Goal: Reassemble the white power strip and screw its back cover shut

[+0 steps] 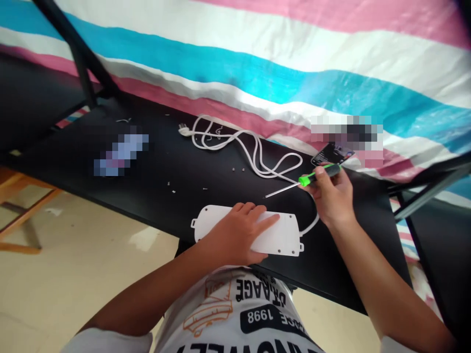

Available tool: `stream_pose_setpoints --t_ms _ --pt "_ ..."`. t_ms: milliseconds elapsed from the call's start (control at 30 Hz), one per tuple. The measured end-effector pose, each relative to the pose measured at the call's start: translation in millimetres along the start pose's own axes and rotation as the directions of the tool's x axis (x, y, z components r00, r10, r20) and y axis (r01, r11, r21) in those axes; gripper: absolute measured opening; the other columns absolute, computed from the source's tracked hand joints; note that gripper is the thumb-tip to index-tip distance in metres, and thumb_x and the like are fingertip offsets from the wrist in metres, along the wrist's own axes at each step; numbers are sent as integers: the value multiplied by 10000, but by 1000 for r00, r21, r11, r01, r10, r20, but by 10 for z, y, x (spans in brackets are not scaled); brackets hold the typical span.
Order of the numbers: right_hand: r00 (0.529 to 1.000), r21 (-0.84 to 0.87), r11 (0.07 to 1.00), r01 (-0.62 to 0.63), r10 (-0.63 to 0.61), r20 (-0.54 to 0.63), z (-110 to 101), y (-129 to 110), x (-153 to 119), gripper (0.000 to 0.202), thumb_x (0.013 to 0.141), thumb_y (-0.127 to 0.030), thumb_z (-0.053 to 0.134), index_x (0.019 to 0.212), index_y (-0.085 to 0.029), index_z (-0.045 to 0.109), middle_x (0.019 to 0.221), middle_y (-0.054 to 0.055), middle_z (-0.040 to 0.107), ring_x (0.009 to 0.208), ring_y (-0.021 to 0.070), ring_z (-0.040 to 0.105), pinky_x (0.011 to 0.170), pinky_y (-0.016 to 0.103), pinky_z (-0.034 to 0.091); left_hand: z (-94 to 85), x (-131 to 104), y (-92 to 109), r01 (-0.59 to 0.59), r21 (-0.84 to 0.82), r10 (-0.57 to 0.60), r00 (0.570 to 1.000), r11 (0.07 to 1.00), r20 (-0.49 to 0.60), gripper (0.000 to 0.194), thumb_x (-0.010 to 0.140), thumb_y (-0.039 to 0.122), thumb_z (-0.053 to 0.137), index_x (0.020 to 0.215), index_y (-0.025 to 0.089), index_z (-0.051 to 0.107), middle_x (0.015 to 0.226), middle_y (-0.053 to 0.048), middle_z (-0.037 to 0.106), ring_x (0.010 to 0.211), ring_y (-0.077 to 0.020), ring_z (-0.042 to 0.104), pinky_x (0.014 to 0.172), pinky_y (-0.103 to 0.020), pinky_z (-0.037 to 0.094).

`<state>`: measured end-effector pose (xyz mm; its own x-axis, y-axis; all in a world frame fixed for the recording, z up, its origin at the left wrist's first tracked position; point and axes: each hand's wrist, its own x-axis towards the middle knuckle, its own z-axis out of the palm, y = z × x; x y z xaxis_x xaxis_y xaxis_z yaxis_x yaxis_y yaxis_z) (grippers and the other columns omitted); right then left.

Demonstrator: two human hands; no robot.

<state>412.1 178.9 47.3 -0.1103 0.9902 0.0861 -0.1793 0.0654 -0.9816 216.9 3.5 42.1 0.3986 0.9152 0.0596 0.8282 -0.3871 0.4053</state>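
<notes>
A white power strip lies at the table's near edge with its screw-holed back facing up. My left hand grips it across the middle, fingers over the far side and thumb by the near side. In my right hand is a screwdriver with a green and black handle. Its shaft points left and its tip is above the table beyond the strip, apart from it. From the strip's right end a white cord runs back in loose loops to a plug.
Several small screws are scattered over the black table. A blurred-out item lies at the left, and a dark card-like thing sits behind my right hand. Striped sheeting hangs along the back, with black metal legs at the sides.
</notes>
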Motion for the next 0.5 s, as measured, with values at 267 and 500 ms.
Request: stream_pose_setpoints --t_ms 267,500 --pt "910 8 1000 13 -15 414 1178 -7 -25 473 770 -490 860 1035 -276 531 945 -33 723 871 183 776 748 357 699 -19 -23 9 3 34 -2 999 999 -33 885 804 533 790 1553 226 432 1401 -143 539 1151 -335 522 1010 -453 407" --pt "842 -31 995 99 -67 535 1646 78 48 494 744 -488 873 1028 -284 524 893 -41 722 825 175 774 699 318 693 36 -50 -10 -13 48 17 995 999 -96 883 786 550 788 1537 221 460 1373 -141 566 1110 -329 533 972 -432 405"
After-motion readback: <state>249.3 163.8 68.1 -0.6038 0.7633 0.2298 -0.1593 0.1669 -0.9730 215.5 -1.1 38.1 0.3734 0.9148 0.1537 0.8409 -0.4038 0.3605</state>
